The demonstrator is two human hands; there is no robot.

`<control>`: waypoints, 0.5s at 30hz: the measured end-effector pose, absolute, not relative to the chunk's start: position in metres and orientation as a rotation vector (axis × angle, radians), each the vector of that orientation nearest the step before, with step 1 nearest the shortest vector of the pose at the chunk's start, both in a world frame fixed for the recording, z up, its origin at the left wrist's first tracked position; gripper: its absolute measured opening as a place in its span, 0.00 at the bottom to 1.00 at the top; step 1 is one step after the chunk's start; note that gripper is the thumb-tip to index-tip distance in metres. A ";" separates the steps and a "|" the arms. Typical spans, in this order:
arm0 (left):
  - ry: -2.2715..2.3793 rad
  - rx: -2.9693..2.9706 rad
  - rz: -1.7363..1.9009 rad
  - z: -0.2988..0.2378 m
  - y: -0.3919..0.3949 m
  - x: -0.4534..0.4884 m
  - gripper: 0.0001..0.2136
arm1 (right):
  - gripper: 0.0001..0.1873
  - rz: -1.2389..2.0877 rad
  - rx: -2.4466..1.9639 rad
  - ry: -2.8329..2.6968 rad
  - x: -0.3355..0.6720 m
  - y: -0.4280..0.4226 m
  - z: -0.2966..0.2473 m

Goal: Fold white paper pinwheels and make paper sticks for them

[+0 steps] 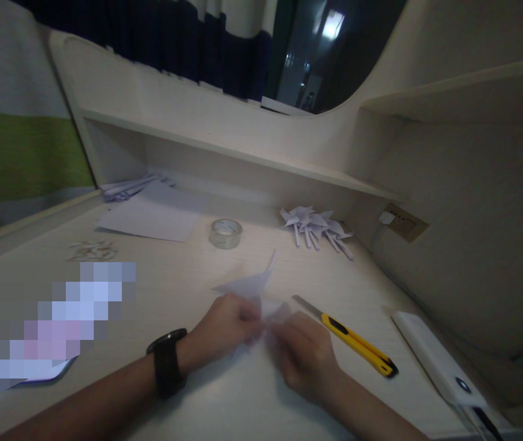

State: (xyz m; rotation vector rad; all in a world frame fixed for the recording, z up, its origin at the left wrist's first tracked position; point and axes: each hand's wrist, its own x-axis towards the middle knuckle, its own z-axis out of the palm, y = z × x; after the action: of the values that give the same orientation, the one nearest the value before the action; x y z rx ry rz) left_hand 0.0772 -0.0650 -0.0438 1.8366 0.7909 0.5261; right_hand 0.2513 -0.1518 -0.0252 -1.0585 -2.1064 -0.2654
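A white paper pinwheel (245, 284) is held between my hands over the desk, one blade and its thin paper stick pointing away from me. My left hand (234, 321), with a dark watch on the wrist, is closed on the pinwheel's near part. Closed fingers of my right hand (307, 355) meet the left fingertips at the pinwheel; they are blurred, and whatever small thing may lie between them is hidden. Just right of the right hand lies a yellow utility knife (357, 343), its blade extended towards the upper left.
Several paper pinwheels (314, 223) lie piled at the back right. A clear tape roll (225, 234) stands near white paper sheets (155, 211). Small pale pieces (92, 250) lie heaped at left, above a pixelated area. A white power bank-like device (440, 355) sits at right, below a wall socket (406, 222).
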 end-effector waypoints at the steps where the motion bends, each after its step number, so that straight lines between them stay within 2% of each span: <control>1: 0.792 1.820 0.526 -0.044 -0.065 0.077 0.11 | 0.12 -0.264 -1.053 -2.104 0.251 -0.152 -0.025; 15: 0.808 1.853 0.506 -0.039 -0.066 0.078 0.11 | 0.13 -0.285 -1.032 -2.110 0.252 -0.152 -0.026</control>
State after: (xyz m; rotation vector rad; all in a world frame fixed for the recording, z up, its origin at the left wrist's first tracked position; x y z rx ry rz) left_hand 0.0783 -0.0665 -0.0392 1.8533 0.8077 0.5055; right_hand 0.2519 -0.1524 -0.0261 -1.0318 -2.1100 -0.2849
